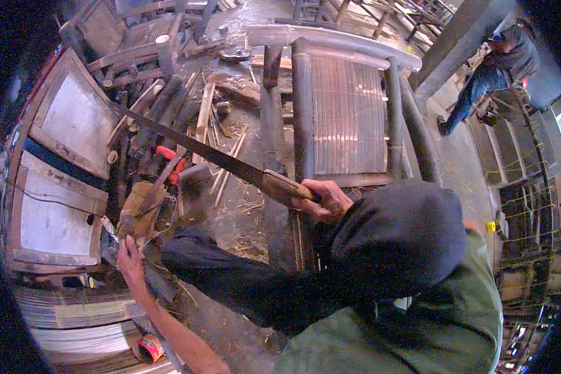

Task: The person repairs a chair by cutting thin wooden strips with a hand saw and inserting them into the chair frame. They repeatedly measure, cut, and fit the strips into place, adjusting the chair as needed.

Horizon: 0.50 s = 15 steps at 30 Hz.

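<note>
Head view, lgst → smlst: 1 dark-pole frame w/ brown slatted panel (349, 118), far ctr. 2 grey-white rect. panels w/ brown borders (75, 118), left. 1 long dark-bladed handsaw w/ brown wooden handle (212, 153), ctr, blade slanting to far left; handle in R hand (327, 201), fingers wrapped round it. 1 tan-brown piece (142, 202), left, just beyond L hand (131, 258); L fingers bunched tog., pinching or not: can't tell. 1 red-orange curved item (174, 174), near tan-brown piece.
</note>
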Tool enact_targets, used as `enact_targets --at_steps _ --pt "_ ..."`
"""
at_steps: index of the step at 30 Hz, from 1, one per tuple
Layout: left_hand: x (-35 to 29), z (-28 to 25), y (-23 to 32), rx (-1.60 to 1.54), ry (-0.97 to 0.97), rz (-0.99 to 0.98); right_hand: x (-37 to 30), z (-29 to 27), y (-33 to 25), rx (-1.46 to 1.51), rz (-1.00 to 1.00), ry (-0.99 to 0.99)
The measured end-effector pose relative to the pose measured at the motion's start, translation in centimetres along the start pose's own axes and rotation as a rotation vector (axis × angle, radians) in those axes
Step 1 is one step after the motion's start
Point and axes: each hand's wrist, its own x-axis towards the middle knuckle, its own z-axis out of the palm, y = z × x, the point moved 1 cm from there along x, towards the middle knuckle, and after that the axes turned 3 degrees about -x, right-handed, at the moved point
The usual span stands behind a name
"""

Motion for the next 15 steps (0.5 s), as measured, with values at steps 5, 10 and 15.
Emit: enact_targets --at_steps 5,10,15 --pt "1.0 -3.5 2.7 -0.058 0.017 -0.066 3.4 0.6 0.8 0.053 -0.011 0.019" --pt "-0.9 -6.5 4.9 0.093 -0.035 -0.219 4.4 -1.4 2.3 0.031 -0.055 0.345" --pt "-2.5 -7.9 7.4 0.095 -0.075 -0.236 6.6 -6.7 5.2 -0.068 -0.219 0.414"
